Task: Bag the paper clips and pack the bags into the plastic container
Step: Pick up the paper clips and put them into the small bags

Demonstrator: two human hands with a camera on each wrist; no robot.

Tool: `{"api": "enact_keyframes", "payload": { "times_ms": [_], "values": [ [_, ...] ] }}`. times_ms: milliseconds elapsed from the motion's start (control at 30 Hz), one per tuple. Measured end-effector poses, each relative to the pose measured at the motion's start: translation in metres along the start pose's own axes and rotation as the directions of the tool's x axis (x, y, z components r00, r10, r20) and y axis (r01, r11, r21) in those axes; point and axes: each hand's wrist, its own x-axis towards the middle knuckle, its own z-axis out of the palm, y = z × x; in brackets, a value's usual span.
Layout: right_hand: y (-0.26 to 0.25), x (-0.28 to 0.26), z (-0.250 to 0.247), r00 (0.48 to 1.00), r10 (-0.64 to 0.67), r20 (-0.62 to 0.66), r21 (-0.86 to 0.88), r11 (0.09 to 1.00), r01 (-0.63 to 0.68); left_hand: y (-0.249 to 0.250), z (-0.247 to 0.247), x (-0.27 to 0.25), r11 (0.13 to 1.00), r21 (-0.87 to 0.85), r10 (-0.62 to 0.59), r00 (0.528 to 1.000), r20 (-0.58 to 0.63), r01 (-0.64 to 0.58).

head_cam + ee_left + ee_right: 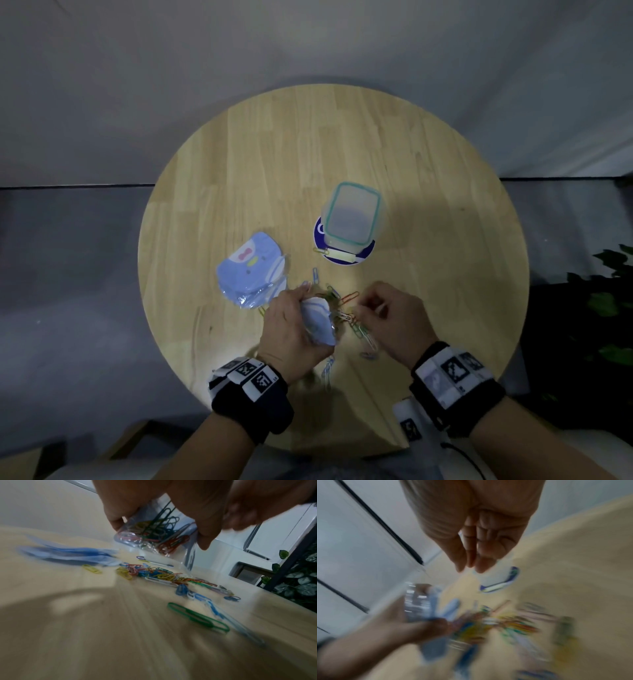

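nearest, both wrists wear black bands with printed marker tags. the left hand [291, 329] grips a small bag [318, 322], blue on one face and clear on the other, its fingers and thumb curled round it above the round wooden table [239, 171]. the left wrist view shows through the clear side that the bag already holds a tangle of coloured paper clips [154, 532]. the right hand [390, 318] hovers just beside the bag's mouth with its fingers bent together; the right wrist view is badly smeared, so i cannot tell whether those fingers [481, 555] pinch a clip or hold nothing, though a few clips seem to sit right at the fingertips in the head view.

under and between the hands lies a loose scatter of paper clips [346, 308] in red, green, yellow, blue and white, resting on the table. a long green clip [197, 618] lies apart from the heap, closer to the table's near edge.

a little farther, to the left, a stack of spare bags [250, 270] with a cartoon face lies flat on the table, touching nothing else but a stray clip at its near edge.

beyond the scatter, the plastic container [352, 216] stands with a teal-rimmed lid on, resting on a round blue and white mat [363, 257]. one yellowish clip [321, 250] lies at the mat's left edge.
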Motion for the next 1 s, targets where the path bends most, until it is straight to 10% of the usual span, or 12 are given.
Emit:
{"api": "enact_keyframes", "payload": {
  "times_ms": [167, 1000],
  "values": [
    [0.054, 0.001, 0.004, 0.914, 0.306, 0.266, -0.469, 0.87, -0.154, -0.004, -0.011, -0.011, 0.998, 0.041, 0.054, 0.998, -0.038, -0.052],
    [0.033, 0.041, 0.052, 0.973, 0.021, 0.229, -0.472, 0.877, 0.092, -0.017, -0.002, -0.002, 0.984, 0.169, 0.037, 0.995, 0.09, -0.051]
  ]
}}
